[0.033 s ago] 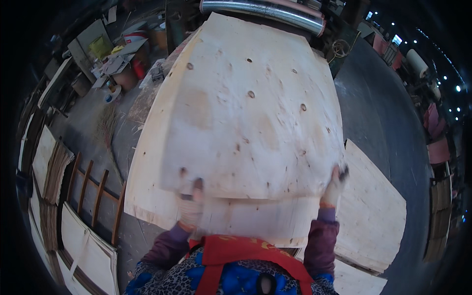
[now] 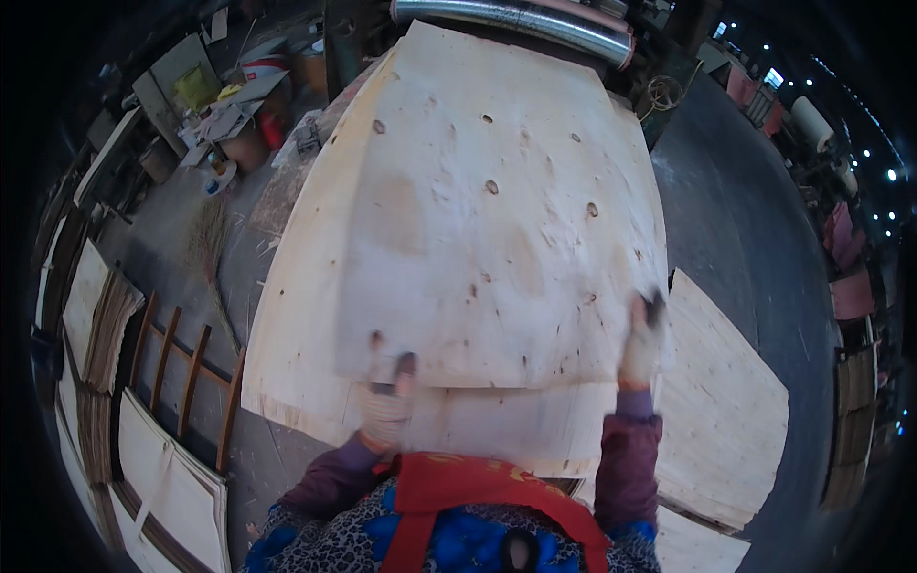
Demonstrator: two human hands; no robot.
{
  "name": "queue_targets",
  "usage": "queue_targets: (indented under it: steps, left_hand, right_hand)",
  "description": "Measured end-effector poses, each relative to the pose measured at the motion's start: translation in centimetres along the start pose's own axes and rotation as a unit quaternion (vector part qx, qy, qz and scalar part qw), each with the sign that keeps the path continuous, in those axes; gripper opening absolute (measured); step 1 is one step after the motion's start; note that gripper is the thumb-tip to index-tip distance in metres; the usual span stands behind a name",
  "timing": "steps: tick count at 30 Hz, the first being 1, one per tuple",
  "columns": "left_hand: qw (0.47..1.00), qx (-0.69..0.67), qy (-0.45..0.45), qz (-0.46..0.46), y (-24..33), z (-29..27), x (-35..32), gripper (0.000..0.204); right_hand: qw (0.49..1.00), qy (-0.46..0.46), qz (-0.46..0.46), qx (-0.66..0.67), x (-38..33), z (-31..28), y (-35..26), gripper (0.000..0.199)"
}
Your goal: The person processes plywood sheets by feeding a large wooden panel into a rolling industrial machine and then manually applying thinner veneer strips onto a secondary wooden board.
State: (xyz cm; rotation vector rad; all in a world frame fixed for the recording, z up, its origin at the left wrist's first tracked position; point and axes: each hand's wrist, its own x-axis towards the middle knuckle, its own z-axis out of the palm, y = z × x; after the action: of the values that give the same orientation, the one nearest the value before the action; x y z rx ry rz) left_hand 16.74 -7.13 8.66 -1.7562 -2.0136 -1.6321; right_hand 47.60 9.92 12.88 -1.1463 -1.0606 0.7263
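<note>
Both gloved hands — left hand, right hand — grip veneer sheet at its near edge | sheet lies over stack | far end near roller, near edge not squared yet

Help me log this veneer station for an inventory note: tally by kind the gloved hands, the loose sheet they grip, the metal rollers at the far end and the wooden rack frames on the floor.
Gloved hands: 2 (left hand, right hand)
Gripped veneer sheet: 1
Metal roller: 1
Wooden rack frame: 1
Total: 5

Dim workshop, grey concrete floor, perhaps dusty.
</note>
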Motion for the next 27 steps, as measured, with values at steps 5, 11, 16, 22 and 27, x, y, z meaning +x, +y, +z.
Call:
queue_targets:
  steps: [5,11,16,22,27]
  left_hand:
    - [0.996,-0.016,-0.083,0.035,5.4,1.1,-0.6,0.040]
    - [0.914,-0.125,-0.385,-0.014,11.5,0.8,0.9,0.032]
    - [0.878,-0.099,-0.431,0.184,8.8,1.3,1.2,0.033]
    - [0.961,-0.204,-0.156,-0.103,-7.8,5.9,18.6,0.064]
    - [0.823,-0.418,-0.167,-0.347,-3.7,7.7,34.1,0.087]
  right_hand:
    - [0.878,-0.383,-0.060,-0.281,-1.6,18.5,-10.3,0.090]
    - [0.730,-0.498,-0.196,-0.426,-1.4,26.1,-10.5,0.061]
    - [0.735,-0.458,-0.337,-0.369,3.6,19.6,-4.6,0.037]
    - [0.783,-0.427,-0.187,-0.413,-2.9,4.2,-12.1,0.044]
    - [0.773,-0.396,-0.240,-0.434,-10.7,-3.6,-16.7,0.050]
